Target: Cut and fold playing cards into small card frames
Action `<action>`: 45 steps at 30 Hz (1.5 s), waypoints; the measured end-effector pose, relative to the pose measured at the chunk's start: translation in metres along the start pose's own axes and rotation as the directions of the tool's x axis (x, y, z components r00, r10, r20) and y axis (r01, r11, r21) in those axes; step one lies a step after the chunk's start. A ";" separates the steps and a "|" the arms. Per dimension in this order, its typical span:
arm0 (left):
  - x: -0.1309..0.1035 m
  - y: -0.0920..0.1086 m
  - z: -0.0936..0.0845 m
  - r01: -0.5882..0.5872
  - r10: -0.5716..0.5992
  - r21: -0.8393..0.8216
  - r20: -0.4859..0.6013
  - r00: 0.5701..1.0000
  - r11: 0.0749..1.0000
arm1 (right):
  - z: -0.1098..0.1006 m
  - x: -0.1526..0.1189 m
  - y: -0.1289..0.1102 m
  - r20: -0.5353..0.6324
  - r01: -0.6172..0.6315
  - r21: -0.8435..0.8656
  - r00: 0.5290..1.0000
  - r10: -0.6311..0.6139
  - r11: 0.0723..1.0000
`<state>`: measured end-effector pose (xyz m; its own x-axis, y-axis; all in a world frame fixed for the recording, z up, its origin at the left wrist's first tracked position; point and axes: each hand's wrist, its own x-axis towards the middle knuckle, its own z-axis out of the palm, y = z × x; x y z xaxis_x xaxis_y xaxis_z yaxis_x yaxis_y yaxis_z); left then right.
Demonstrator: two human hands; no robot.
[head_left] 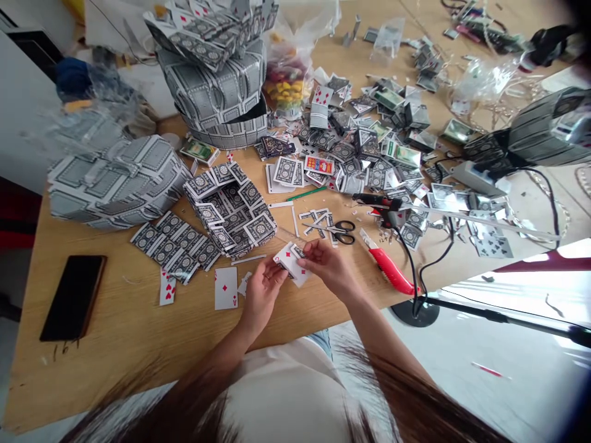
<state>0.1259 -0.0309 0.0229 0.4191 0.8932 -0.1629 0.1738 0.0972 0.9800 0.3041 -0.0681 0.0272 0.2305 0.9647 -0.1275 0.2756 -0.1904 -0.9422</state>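
My left hand (262, 286) pinches the left side of a playing card (290, 263) with red diamonds, held just above the table's front edge. My right hand (327, 264) grips the same card from the right, its thumb and fingers at a folded-over corner with a dark patterned back. Left of my hands an ace of diamonds (225, 288) lies face up. Beyond it stands an open box woven from folded cards (231, 212). A flat woven card panel (175, 246) lies beside that box, with a heart card (167, 288) partly under it.
Scissors (339, 232), a glue gun (381, 206) and a red-handled utility knife (390, 267) lie to the right. A black phone (74, 297) rests at the left. Larger woven card pieces (120, 178) stand behind, near a heap of loose cards and card packs (369, 160).
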 end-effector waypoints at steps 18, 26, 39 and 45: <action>0.013 0.024 -0.007 0.259 -0.226 -0.258 0.149 0.963 0.931 | 0.003 -0.012 -0.027 -0.122 -0.022 0.147 0.992 0.040 0.989; 0.012 0.036 -0.010 0.286 -0.246 -0.231 0.190 0.951 0.930 | 0.006 -0.021 -0.030 -0.129 -0.036 0.232 0.989 0.067 0.972; 0.003 0.066 -0.022 0.258 -0.220 -0.161 0.221 0.950 0.953 | -0.012 -0.026 -0.048 0.027 0.004 0.472 0.999 -0.019 0.881; -0.010 0.079 -0.026 0.212 -0.192 -0.090 0.187 0.963 0.973 | -0.016 -0.036 -0.064 -0.028 0.108 0.488 0.994 -0.108 0.866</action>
<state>0.1121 -0.0203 0.1053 0.5372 0.7596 -0.3668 0.1780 0.3229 0.9295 0.2927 -0.0935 0.0973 0.2259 0.9740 -0.0165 -0.1920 0.0279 -0.9810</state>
